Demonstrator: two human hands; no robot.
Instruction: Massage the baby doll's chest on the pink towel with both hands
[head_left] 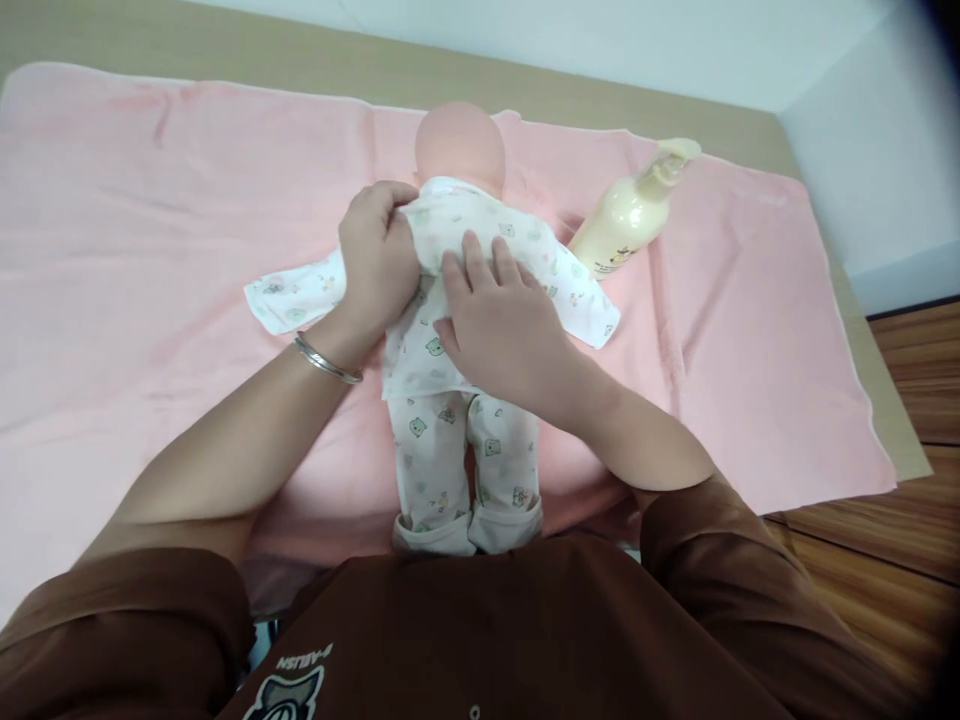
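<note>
A baby doll (459, 145) lies face down with its bald head away from me. It wears a white printed top (427, 355) and matching trousers (431, 460) with turned-up cuffs. My left hand (379, 250) is closed round the doll's left shoulder, and its fingertips are partly hidden by the shoulder. Flat on the doll's upper back rests my right hand (502, 315), its fingers slightly spread and pointing toward the head. Both sleeves of the top stretch out to the sides. The doll's face is out of sight.
A pink blanket (187, 200) covers most of the light wooden table (300, 50). To the doll's right a pale yellow pump bottle (626, 220) leans at a tilt, near the right sleeve. White walls stand behind, and wooden flooring (885, 540) shows at the right.
</note>
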